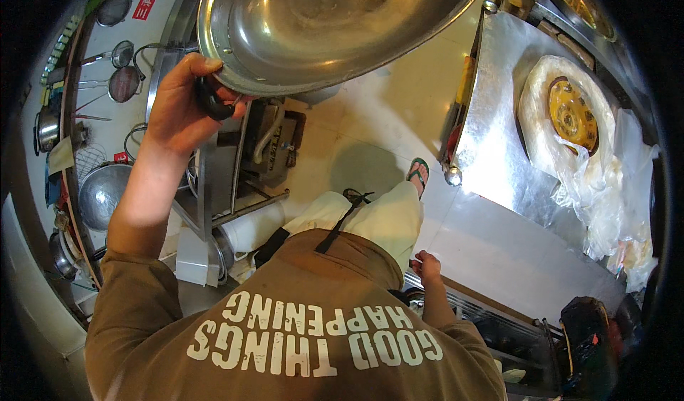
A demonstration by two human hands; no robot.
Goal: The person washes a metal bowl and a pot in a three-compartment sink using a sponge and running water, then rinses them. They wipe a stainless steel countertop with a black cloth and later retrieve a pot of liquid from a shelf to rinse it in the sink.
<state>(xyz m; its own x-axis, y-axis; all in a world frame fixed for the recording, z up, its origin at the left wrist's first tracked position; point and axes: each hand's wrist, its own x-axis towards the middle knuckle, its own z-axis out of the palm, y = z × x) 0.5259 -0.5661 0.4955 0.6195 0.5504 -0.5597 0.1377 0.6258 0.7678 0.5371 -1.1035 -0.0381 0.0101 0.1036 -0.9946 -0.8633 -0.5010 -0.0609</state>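
My left hand [187, 99] grips the black side handle [214, 99] of a large, shallow metal pan [320, 32], with the thumb on its rim. The pan is raised at the top of the view, its hollow side facing me, and its far part is cut off by the picture's edge. My right hand [426, 266] hangs low at my right side, beside a metal rack, with its fingers curled. Whether it holds anything small cannot be made out.
At left, strainers [124, 84] and a metal bowl [105, 195] are by a pale wall. A metal-framed stand [235, 171] is below the pan. At right, a steel-topped table [491, 107] bears a patterned yellow plate [574, 115] ringed by clear plastic. A black bag-like thing [585, 342] is at lower right.
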